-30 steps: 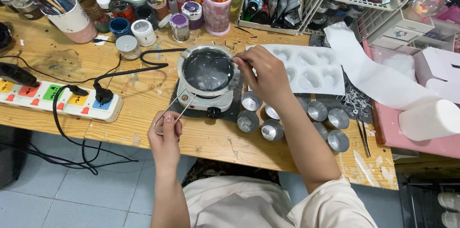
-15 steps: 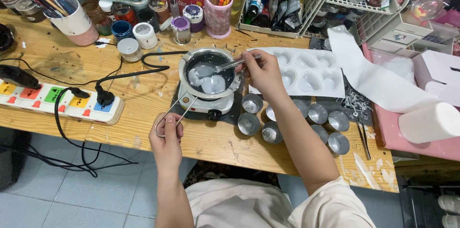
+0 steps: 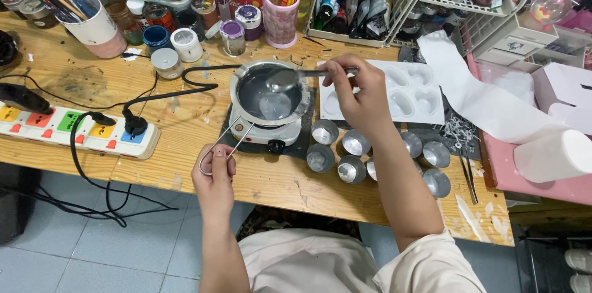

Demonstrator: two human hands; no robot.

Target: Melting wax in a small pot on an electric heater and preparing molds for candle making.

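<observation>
The person's right hand (image 3: 364, 93) is closed around the handle of a metal spoon (image 3: 290, 77), whose bowl hangs over the small metal melting pot (image 3: 269, 93). Pale, half-melted lumps lie in the grey liquid inside. The pot sits on a little white electric hotplate (image 3: 265, 134) near the middle of the wooden table (image 3: 74, 77). The left hand (image 3: 214, 173), at the near edge of the table, pinches the end of the pot's long wire handle (image 3: 223, 140) with its fingers curled shut. Just right of the hotplate stands a cluster of small silver tins (image 3: 354, 157), and beyond them lies a white heart-shaped mould tray (image 3: 407, 93), partly hidden by the right hand. To the left a power strip (image 3: 74, 128) with coloured switches lies on the table.
</observation>
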